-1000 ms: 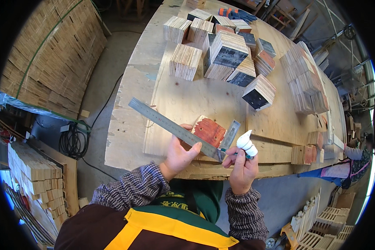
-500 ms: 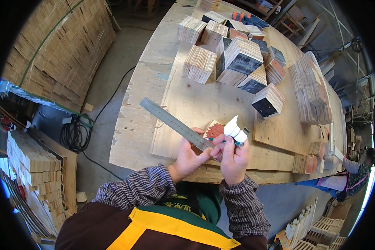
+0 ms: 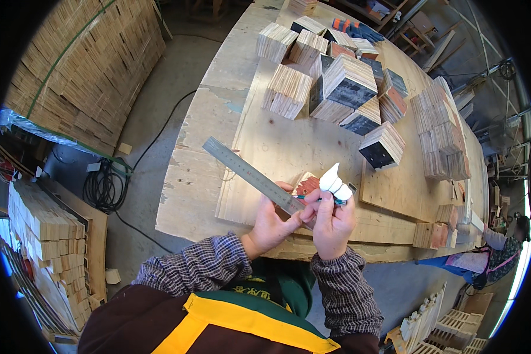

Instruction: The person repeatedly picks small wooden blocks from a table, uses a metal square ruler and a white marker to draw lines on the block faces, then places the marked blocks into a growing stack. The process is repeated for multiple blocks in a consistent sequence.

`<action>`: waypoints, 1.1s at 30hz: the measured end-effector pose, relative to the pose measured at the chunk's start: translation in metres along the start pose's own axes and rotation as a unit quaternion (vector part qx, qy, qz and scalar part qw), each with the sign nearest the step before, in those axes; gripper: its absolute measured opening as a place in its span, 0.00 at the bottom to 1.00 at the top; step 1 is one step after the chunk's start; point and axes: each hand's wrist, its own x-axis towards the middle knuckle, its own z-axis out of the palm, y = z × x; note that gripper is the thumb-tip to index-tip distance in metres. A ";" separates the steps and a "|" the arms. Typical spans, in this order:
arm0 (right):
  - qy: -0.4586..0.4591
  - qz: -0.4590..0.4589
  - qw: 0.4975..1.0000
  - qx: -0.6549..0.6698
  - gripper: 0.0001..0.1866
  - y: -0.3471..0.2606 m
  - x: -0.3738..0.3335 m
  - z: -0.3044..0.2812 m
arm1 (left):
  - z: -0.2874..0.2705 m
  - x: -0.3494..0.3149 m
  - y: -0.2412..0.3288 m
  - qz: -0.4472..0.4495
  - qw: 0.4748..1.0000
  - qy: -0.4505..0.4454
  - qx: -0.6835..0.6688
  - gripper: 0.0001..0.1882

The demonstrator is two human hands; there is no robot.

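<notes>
My left hand [image 3: 270, 226] is closed around a steel ruler [image 3: 242, 168], which slants up and left over the bench edge side. Its fingertips show behind the ruler, beside a small wooden block [image 3: 305, 185] with a reddish face. In my right hand [image 3: 333, 227], pinched between thumb and fingers, are a thin teal pen [image 3: 340, 202] and a crumpled white piece of paper or cloth [image 3: 333, 180]. The pen's tip points left at the block's red face, just above the ruler's lower end. My right fingers touch that end of the ruler.
Plywood blocks [image 3: 287, 91], some with black or red faces, stand on the wooden bench [image 3: 186, 189]. More are stacked along its right side [image 3: 439, 130]. Wrapped timber [image 3: 88, 76] and a black cable coil [image 3: 107, 186] lie left. Another person [image 3: 501, 251] stands at far right.
The view has shifted slightly, so the bench things sit a little further right. My right hand and the white piece have moved very slightly; both hands keep their hold.
</notes>
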 end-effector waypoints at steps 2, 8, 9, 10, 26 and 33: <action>-0.003 0.025 0.999 0.021 0.08 -0.006 -0.001 -0.007 | 0.001 0.000 -0.001 0.008 0.999 0.033 0.012 0.30; 0.005 0.032 0.999 0.003 0.08 -0.011 -0.005 -0.012 | 0.000 0.000 0.001 0.021 1.000 0.015 0.011 0.30; -0.001 0.009 1.000 0.002 0.08 -0.005 -0.002 -0.005 | 0.000 0.000 0.002 0.009 1.000 0.001 0.005 0.31; -0.010 -0.014 1.000 0.002 0.07 -0.001 0.001 0.000 | 0.000 0.000 0.003 -0.015 0.999 -0.011 -0.033 0.31; -0.017 -0.004 1.000 0.018 0.08 0.004 0.003 -0.006 | 0.004 -0.001 0.006 -0.019 0.999 0.019 -0.045 0.29; 0.011 0.025 0.998 -0.048 0.08 -0.019 -0.021 -0.068 | 0.007 -0.002 0.008 -0.004 0.998 0.013 -0.068 0.29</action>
